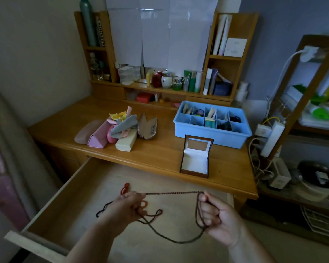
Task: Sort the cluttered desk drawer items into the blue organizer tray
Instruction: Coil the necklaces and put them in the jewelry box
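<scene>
Both hands, left hand and right hand, pinched a dark bead string taut between them. They hovered over the open drawer. The blue organizer tray sat on the desk.

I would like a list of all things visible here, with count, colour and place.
blue plastic organizer tray: one, blue, desk right, compartments partly filled
open small jewellery box: one, dark brown with white lining, desk front
glasses cases and cloths: one pile, pink, cream, grey, yellow, desk left
long dark bead string: one, dark brown, stretched between both hands
red bead string: one, red, by left hand
wooden drawer: one, open
left hand: holds beads
right hand: holds beads
</scene>
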The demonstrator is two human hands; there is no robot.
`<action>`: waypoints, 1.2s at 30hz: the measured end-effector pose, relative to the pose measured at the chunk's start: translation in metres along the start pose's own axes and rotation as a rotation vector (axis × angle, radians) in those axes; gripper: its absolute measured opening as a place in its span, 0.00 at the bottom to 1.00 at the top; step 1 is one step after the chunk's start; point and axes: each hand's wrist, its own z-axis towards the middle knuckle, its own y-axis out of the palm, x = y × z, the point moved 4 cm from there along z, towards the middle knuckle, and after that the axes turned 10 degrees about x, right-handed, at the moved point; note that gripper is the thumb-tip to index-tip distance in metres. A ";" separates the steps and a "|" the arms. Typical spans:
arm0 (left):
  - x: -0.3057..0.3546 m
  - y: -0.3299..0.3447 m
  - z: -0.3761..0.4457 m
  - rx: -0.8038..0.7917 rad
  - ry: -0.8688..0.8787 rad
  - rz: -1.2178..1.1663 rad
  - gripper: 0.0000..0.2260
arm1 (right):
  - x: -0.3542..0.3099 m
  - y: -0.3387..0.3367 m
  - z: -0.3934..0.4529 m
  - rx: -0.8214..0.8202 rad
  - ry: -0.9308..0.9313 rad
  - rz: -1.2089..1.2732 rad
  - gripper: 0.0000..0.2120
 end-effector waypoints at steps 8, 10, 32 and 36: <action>-0.039 -0.007 -0.006 0.428 0.001 -0.433 0.04 | 0.008 -0.012 0.014 0.248 -0.163 0.197 0.09; -0.031 0.006 -0.013 0.429 0.168 0.036 0.05 | 0.012 -0.007 0.015 0.261 -0.200 0.164 0.09; -0.053 0.049 -0.020 0.152 -0.157 -0.295 0.14 | 0.021 0.002 0.012 0.412 -0.164 0.270 0.10; -0.053 0.052 -0.026 0.195 0.190 0.208 0.14 | 0.021 -0.001 0.012 0.490 -0.212 0.338 0.08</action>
